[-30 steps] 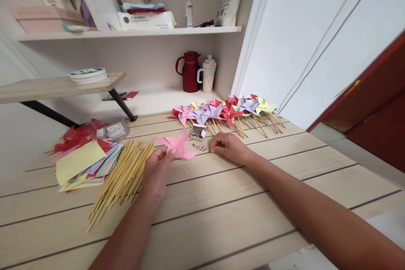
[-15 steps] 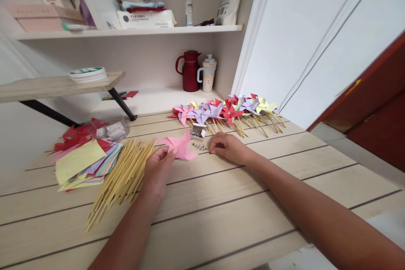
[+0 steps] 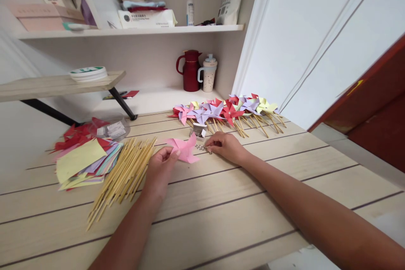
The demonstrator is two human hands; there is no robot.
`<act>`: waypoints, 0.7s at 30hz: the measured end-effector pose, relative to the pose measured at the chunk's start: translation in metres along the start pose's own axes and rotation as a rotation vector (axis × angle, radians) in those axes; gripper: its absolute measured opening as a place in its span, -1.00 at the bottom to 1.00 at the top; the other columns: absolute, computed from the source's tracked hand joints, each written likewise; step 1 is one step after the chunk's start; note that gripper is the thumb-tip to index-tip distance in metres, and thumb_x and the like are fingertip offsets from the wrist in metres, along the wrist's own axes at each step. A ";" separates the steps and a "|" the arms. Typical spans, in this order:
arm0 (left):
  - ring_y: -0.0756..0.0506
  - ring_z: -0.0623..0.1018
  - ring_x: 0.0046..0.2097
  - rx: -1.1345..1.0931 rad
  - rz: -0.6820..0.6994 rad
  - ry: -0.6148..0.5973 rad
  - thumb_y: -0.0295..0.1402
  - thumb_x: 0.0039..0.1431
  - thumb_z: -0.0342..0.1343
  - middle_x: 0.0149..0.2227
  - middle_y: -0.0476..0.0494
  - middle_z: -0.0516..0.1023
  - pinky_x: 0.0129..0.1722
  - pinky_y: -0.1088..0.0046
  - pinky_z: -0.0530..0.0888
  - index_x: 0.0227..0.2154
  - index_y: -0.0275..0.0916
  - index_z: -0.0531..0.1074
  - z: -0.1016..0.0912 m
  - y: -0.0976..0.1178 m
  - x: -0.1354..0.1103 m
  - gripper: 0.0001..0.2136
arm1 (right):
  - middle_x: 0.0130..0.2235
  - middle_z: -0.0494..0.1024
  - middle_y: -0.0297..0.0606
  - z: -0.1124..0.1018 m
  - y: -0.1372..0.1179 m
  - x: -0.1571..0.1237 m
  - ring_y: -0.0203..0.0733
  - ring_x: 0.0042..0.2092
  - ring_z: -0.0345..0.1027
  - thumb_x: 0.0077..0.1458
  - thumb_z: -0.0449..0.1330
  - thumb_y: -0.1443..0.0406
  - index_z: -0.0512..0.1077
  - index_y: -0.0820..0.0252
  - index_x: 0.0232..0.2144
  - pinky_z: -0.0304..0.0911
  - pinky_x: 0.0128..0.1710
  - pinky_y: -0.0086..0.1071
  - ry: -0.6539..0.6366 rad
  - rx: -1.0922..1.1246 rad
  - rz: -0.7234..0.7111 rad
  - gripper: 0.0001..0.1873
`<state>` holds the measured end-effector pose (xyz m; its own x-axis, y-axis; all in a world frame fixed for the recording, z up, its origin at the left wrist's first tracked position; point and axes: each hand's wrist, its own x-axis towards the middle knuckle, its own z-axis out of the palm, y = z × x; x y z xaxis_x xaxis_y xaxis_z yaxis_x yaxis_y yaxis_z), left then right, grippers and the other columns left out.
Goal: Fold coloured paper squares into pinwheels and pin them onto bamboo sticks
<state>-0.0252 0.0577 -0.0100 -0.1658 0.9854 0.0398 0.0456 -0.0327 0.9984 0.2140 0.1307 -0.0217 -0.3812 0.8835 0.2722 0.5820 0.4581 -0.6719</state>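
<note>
Okay, taking the stick bundle as reference, big to small. Plank tabletop (image 3: 253,211) runs under it and out to both sides. White shelf unit (image 3: 152,61) stands behind it. Wood riser (image 3: 60,84) on black legs: behind and left of it. Row of paper pinwheels on sticks (image 3: 224,112), mixed red, purple, pink, yellow: lying well to its right and further back.

Stick bundle (image 3: 123,173) itself: loose tan sticks, lying at a slant. Stack of colored paper (image 3: 87,162), yellow sheet on top: just left of it; can't tell if they touch. Red jug (image 3: 191,71) and speckled mug (image 3: 209,78): side by side, behind it and to the right.

Left hand (image 3: 160,166): just right of the bundle's far end, thumb pressed down on the fingers, gripping one corner of a pink paper pinwheel. Right hand (image 3: 226,147): further right of the bundle, fingers curled, thumb and index nearly together at the metal pieces. Can't tell if it has one pinched.

Pink paper pinwheel (image 3: 186,152): right of the bundle, between the hands, no stick on it. Small open box (image 3: 199,131): right of the bundle, beyond the pinwheel. Silver metal pieces (image 3: 200,147): right of the bundle, in a little cluster by the right fingertips.
</note>
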 end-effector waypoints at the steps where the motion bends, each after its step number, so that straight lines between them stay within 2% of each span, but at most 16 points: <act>1: -0.06 0.40 -0.32 -0.003 -0.008 0.008 -0.16 -0.02 0.28 -0.41 -0.02 0.49 -0.26 0.46 0.29 -0.44 -0.24 0.51 0.000 0.000 0.000 -0.77 | -0.29 0.60 -0.26 0.000 0.000 -0.001 -0.20 -0.29 0.42 0.05 0.31 0.34 0.62 0.10 -0.34 0.26 -0.27 -0.36 -0.003 0.003 -0.004 -0.90; 12: -0.03 0.39 -0.36 -0.084 -0.013 0.069 -0.18 -0.05 0.31 -0.45 0.01 0.46 -0.29 0.49 0.28 -0.45 -0.24 0.49 0.001 -0.003 0.001 -0.76 | -0.26 0.59 -0.24 0.002 -0.005 -0.004 -0.19 -0.26 0.42 0.04 0.27 0.39 0.56 0.14 -0.35 0.29 -0.26 -0.36 -0.048 0.094 -0.068 -0.91; 17: -0.03 0.41 -0.36 -0.102 -0.029 0.070 -0.16 -0.09 0.33 -0.43 -0.01 0.50 -0.27 0.47 0.29 -0.45 -0.24 0.51 0.002 -0.003 0.002 -0.74 | -0.20 0.56 -0.24 0.003 -0.006 -0.004 -0.24 -0.32 0.36 0.03 0.29 0.39 0.55 0.13 -0.26 0.30 -0.28 -0.36 -0.028 0.088 -0.059 -0.82; 21: 0.00 0.33 -0.43 -0.092 -0.022 0.071 -0.17 -0.08 0.32 -0.52 0.05 0.42 -0.34 0.49 0.24 -0.50 -0.25 0.49 0.002 0.001 0.000 -0.76 | -0.22 0.57 -0.23 0.001 -0.008 -0.003 -0.18 -0.23 0.42 0.07 0.24 0.42 0.57 0.12 -0.32 0.32 -0.19 -0.32 -0.084 0.118 -0.135 -0.85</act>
<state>-0.0230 0.0578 -0.0089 -0.2350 0.9718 0.0173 -0.0486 -0.0296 0.9984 0.2098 0.1243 -0.0177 -0.5121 0.8010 0.3101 0.4353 0.5532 -0.7103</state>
